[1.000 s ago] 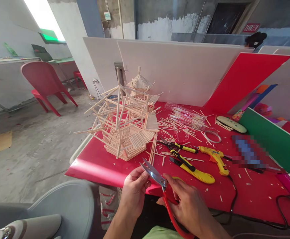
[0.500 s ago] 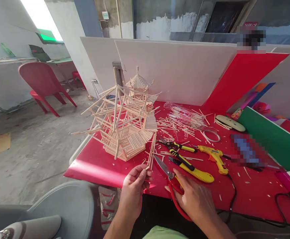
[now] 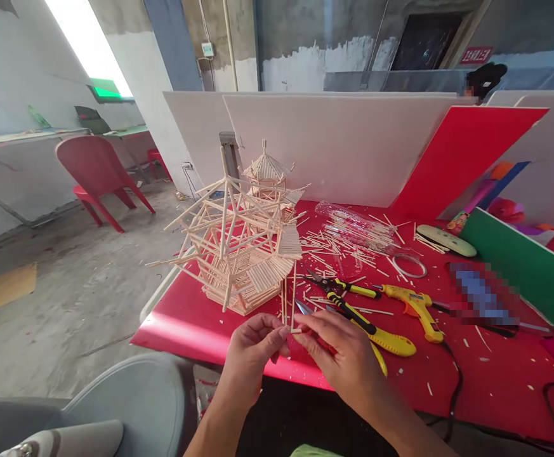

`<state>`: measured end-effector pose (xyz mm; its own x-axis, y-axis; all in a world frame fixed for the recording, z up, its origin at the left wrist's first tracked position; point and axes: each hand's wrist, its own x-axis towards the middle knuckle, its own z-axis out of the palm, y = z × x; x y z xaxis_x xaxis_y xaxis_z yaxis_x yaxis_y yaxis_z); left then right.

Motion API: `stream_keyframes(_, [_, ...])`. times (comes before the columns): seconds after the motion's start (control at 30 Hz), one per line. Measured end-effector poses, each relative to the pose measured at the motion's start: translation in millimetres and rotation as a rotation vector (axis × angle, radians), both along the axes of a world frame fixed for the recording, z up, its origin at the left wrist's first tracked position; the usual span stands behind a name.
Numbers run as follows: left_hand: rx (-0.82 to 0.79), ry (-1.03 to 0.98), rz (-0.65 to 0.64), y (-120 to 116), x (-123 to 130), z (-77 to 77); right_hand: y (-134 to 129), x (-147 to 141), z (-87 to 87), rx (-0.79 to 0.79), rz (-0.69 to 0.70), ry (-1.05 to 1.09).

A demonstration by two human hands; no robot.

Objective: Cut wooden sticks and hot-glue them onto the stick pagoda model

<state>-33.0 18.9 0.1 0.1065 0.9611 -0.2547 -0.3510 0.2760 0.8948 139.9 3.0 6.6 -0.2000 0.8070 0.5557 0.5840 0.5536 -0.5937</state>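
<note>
Near the table's front edge, my left hand (image 3: 260, 339) pinches a short wooden stick (image 3: 296, 331). Close on its right, my right hand (image 3: 336, 343) has its fingertips at the stick's other end. The red-handled scissors (image 3: 302, 307) lie mostly hidden under my right hand, with part of the blades showing. Beyond my hands a few long sticks (image 3: 285, 298) lie on the red table (image 3: 191, 324). An open-framed pavilion model (image 3: 229, 241) of wooden sticks stands to the left, and a second roofed model (image 3: 266, 168) is behind it.
Black-and-yellow pliers (image 3: 353, 289), a yellow cutter knife (image 3: 393, 341) and a yellow glue gun (image 3: 417, 304) lie to the right. Loose sticks, a plastic bag of sticks (image 3: 357, 228) and a tape roll (image 3: 408, 265) are farther back. A grey stool (image 3: 134, 406) stands at the lower left.
My right hand has left the scissors' handles and moved left to the small stick at my left fingertips. The camera view has shifted slightly.
</note>
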Motion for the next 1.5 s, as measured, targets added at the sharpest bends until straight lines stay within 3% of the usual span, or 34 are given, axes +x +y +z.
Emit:
stream_keyframes(0.1, [-0.039,-0.103,0.03,-2,0,3.2,6,-11,3.1,0.03,0.028,0.066])
stream_keyframes(0.27, [-0.102,-0.339,0.053,-9,10,-4.0,2,-20,-4.5,0.076,-0.067,0.164])
stream_keyframes(0.4, [-0.227,-0.423,0.187,-8,15,-8.4,4,-31,-6.0,0.186,-0.115,0.142])
stream_keyframes(0.67, [-0.192,-0.363,0.301,-3,4,4.5,13,-46,-7.9,0.201,-0.065,0.115])
stream_keyframes(0.87, [-0.045,-0.168,0.307,0,4,5.9,14,-40,-6.1,0.131,0.024,0.089])
stream_keyframes(1.03, [-0.018,-0.09,0.293,2,10,10.1,13,-30,-1.3,0.129,0.034,0.091])
stream_keyframes(1.17, [-0.026,-0.053,0.25,3,16,11.9,10,-4,-6.6,0.083,-0.009,0.027])
stream_keyframes(1.3, [-0.066,-0.101,0.187,6,23,12.2,4,48,-21.5,0.049,-0.214,-0.033])
stream_keyframes(1.4, [-0.106,-0.117,0.133,8,32,13.3,1,102,-34.5,-0.051,-0.461,-0.143])
stream_keyframes(1.5, [-0.091,-0.111,0.082,9,43,14.5,4,157,-48.8,-0.347,-0.834,-0.318])
